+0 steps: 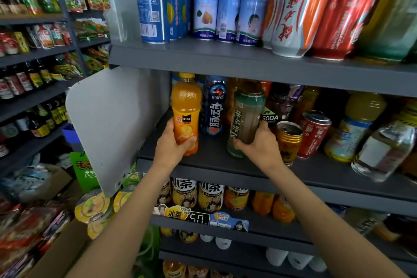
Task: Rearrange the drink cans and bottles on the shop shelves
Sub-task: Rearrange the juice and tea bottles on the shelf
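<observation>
Shelf (225,165): hands grip orange bottle (186,106), green bottle (247,117).

Your two bare arms reach forward and up, your left hand (174,142) with fingers and thumb curled in a grip, your right hand (259,144) likewise curled, wrists apart.

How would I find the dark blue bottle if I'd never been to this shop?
Look at the middle shelf, under the row of tall blue cans. The dark blue bottle stands between the orange juice bottle and the green tea bottle. It alone there is free of a hand and bears big white lettering.
</observation>
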